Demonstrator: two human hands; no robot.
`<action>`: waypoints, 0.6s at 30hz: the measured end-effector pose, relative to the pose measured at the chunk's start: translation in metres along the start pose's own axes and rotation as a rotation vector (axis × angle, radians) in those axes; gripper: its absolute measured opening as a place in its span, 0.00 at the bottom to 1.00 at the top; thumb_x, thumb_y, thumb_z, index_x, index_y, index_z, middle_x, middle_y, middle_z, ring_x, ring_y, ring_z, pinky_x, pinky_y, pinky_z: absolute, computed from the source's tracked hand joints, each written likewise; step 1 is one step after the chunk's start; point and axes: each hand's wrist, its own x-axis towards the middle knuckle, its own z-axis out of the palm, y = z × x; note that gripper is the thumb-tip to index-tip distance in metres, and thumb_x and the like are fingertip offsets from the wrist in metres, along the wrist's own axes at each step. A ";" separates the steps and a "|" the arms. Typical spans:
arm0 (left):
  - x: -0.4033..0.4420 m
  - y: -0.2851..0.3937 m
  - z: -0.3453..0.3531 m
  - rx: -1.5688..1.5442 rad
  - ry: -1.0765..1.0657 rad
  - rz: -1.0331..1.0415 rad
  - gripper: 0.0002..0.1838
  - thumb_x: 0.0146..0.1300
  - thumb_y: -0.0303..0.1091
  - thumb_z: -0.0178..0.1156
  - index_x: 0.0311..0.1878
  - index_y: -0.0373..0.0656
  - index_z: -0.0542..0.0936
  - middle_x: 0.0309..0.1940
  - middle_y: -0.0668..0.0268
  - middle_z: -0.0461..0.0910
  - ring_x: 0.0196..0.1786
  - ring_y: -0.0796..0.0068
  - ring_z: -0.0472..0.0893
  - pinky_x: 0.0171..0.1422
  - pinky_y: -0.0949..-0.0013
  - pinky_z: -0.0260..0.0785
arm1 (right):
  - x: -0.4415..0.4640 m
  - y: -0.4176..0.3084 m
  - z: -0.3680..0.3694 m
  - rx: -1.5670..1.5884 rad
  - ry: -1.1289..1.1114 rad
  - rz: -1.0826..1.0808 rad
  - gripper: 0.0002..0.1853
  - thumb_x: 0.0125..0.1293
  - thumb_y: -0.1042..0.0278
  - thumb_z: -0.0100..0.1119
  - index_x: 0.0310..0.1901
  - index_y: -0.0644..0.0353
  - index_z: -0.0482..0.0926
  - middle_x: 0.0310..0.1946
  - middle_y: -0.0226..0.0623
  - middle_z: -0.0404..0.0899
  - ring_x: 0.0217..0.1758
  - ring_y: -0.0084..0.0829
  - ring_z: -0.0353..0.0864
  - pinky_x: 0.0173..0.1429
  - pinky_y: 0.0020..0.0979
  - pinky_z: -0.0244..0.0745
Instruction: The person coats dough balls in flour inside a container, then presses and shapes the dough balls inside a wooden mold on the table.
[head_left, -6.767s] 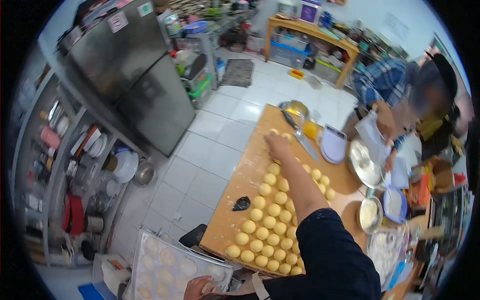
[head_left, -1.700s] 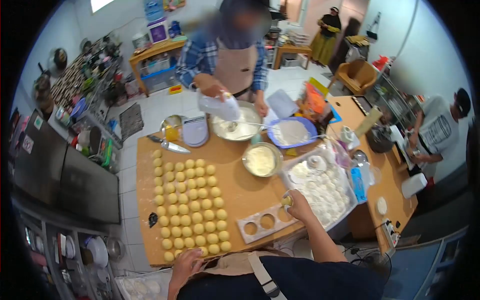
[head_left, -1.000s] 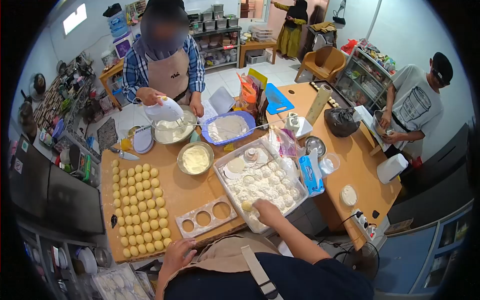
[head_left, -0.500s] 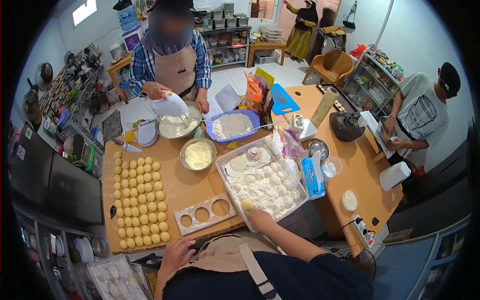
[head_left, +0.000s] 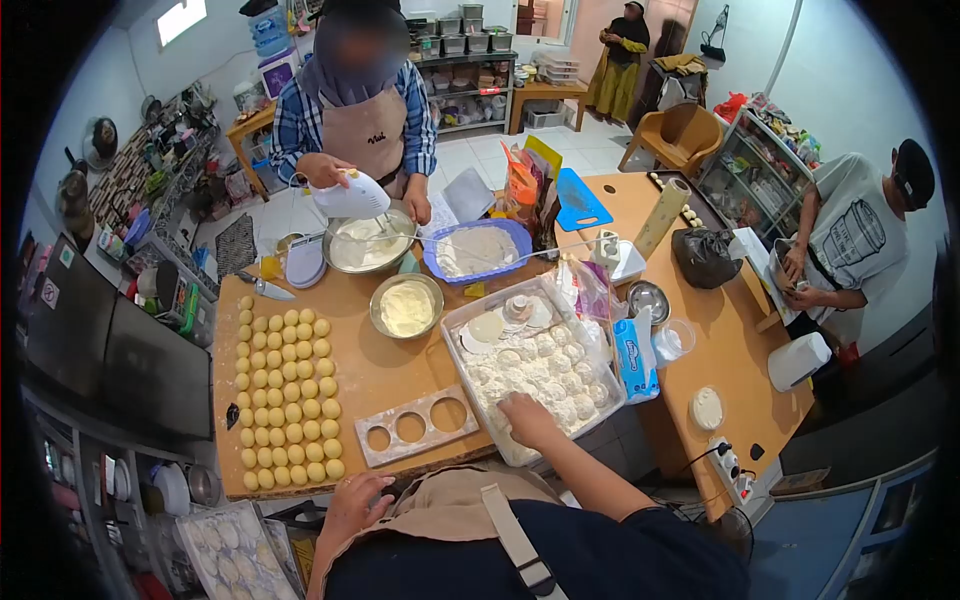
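My right hand (head_left: 527, 420) reaches into the near-left part of a white tray (head_left: 612, 398) of flour, fingers pointing down and bent together. Whatever is under the fingers is hidden. Several flour-coated dough balls (head_left: 562, 362) fill the tray's right side, and pale discs and a small white round piece lie at its far end. Beside my apron, below the table edge, my left hand (head_left: 357, 505) holds nothing, its fingers loosely apart. A floury board with three round holes (head_left: 410, 427) lies between the hands. Rows of yellow dough balls (head_left: 290, 400) cover the table's left side.
Across the table a person holds a hand mixer (head_left: 350, 195) in a metal bowl (head_left: 340, 262). Nearby are a bowl of cream (head_left: 407, 308), a blue basin of flour (head_left: 478, 250), a knife (head_left: 268, 288) and a tissue pack (head_left: 635, 362). Another person works at right.
My right hand has moved a little farther into the tray, and the yellow dough ball at its fingertips is out of sight. My left hand stays put. The view has shifted slightly.
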 end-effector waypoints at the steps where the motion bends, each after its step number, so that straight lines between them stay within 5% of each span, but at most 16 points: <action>1: 0.001 0.000 0.000 -0.002 0.001 0.004 0.16 0.57 0.35 0.67 0.48 0.43 0.79 0.47 0.63 0.81 0.51 0.59 0.79 0.55 0.61 0.69 | -0.001 -0.004 0.001 -0.057 -0.005 -0.002 0.26 0.49 0.78 0.59 0.54 0.58 0.74 0.46 0.47 0.73 0.53 0.49 0.74 0.55 0.44 0.72; 9: 0.006 0.001 0.000 0.066 -0.031 0.042 0.17 0.57 0.36 0.68 0.49 0.43 0.80 0.47 0.63 0.82 0.50 0.60 0.80 0.53 0.62 0.70 | 0.001 -0.011 0.012 -0.100 -0.004 -0.020 0.15 0.52 0.75 0.62 0.43 0.56 0.73 0.44 0.42 0.73 0.49 0.44 0.77 0.48 0.43 0.76; 12: 0.009 0.000 0.001 0.073 -0.038 0.046 0.17 0.57 0.36 0.68 0.49 0.43 0.80 0.48 0.64 0.82 0.50 0.61 0.80 0.53 0.62 0.70 | 0.005 -0.001 0.007 0.063 -0.262 -0.007 0.17 0.51 0.75 0.63 0.45 0.57 0.73 0.44 0.43 0.74 0.49 0.44 0.77 0.48 0.42 0.77; 18: 0.008 -0.008 0.013 0.031 -0.039 0.080 0.16 0.57 0.35 0.68 0.49 0.44 0.80 0.48 0.64 0.82 0.51 0.62 0.80 0.53 0.63 0.69 | -0.004 -0.007 0.028 -0.046 -0.056 -0.046 0.18 0.52 0.76 0.61 0.47 0.59 0.74 0.43 0.47 0.75 0.49 0.49 0.79 0.48 0.45 0.78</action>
